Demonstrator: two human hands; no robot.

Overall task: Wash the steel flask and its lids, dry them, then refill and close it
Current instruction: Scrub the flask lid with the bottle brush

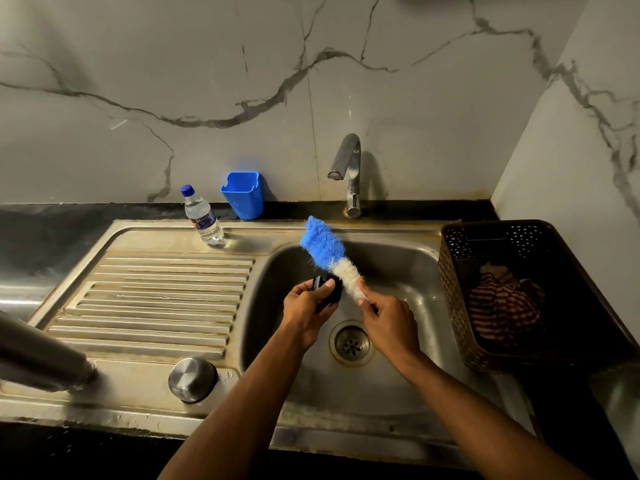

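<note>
Holding a black lid (327,289) over the sink (398,271), the left hand (306,311) has its fingers and thumb clamped round it, just above and left of the drain (351,344). Beside it, the right hand (388,322) grips a bottle brush (329,256) low on its stem, fingers closed around it. The brush's long axis runs up and to the left, away from the person: white bristles sit nearest the hand and touch the lid, while the blue tip points toward the back rim of the sink, below the tap (348,168). No water shows at the spout.

On the drainboard (156,296), near its front edge, a steel lid (192,379) sits dome up. The flask (38,358) lies at the far left, its long axis running from the left frame edge down and right, its end resting on the drainboard's front corner; most of its body is out of frame.

A water bottle (202,216) with a blue cap stands upright at the back of the drainboard, and a blue cup (244,194) hangs against the wall just to its right. A dark basket (502,292) on the counter right of the sink holds a striped cloth (502,306).
</note>
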